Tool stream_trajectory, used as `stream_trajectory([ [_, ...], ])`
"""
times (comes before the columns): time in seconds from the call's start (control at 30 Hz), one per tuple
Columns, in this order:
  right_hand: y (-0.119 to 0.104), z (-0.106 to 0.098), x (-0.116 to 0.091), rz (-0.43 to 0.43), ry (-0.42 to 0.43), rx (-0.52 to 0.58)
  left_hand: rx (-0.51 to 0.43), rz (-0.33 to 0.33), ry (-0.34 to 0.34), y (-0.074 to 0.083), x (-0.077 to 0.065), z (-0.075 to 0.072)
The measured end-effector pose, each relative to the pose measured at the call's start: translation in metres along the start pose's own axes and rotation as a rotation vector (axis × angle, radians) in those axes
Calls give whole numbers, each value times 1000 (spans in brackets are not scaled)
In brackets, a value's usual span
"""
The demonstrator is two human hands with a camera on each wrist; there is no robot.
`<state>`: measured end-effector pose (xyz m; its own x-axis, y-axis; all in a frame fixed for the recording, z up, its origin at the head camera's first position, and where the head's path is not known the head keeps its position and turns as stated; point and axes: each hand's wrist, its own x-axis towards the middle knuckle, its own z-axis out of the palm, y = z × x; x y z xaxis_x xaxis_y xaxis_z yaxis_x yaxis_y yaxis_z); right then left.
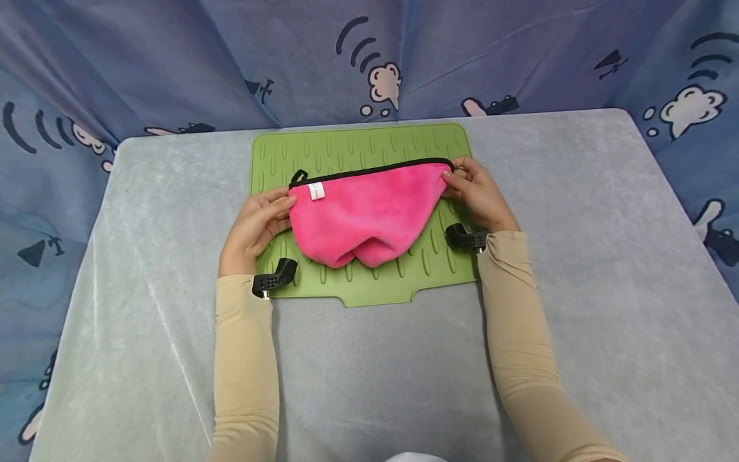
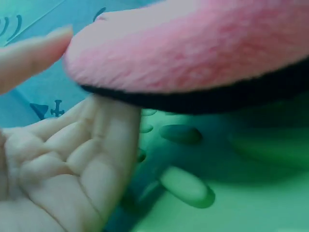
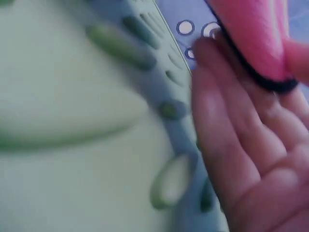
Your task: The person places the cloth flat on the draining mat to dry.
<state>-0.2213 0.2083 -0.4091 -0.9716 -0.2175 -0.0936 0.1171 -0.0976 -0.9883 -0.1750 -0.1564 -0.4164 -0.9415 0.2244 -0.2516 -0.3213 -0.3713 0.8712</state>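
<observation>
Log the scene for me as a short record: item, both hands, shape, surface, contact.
Item: pink plush cloth with black edging along its top, white tag and black loop near its left end
Left hand: pinches the cloth's left end
Right hand: pinches its right end
Shape: edging spread between the hands, lower part sagging with a fold
Surface: green ridged mat on a grey-covered table
Contact: cannot tell whether the cloth's bottom touches the mat
Backdrop: blue printed curtain

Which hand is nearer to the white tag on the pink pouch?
Left. The left hand pinches the pouch just beside the tag; the right hand holds the opposite end.
</observation>
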Motion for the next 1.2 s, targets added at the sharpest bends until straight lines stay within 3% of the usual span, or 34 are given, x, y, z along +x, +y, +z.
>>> stream_trajectory([
  [0.1,0,2,1,-34,96,14,63,-24,-71,-1,-1,-1],
  [0.17,0,2,1,-51,148,28,84,-7,-72,-2,-2,-1],
  [0.23,0,2,1,-59,177,57,88,40,-23,-2,-1,-1],
  [0.3,-1,2,0,-61,172,80,64,93,73,-2,0,-1],
  [0.47,-2,1,-1,21,34,81,-51,206,311,-1,1,-1],
  [0.6,-2,0,-2,140,-137,-40,-105,264,400,-2,2,-2],
  [0.77,-2,-2,-2,192,-262,-194,-154,288,434,-2,4,-2],
  [0.97,-1,-2,-2,167,-253,-252,-184,332,470,-3,5,-2],
  [1.07,0,-1,-3,130,-256,-203,-185,335,471,-3,5,-2],
  [1.2,1,1,-2,81,-281,-35,-164,311,459,-2,4,-1],
])
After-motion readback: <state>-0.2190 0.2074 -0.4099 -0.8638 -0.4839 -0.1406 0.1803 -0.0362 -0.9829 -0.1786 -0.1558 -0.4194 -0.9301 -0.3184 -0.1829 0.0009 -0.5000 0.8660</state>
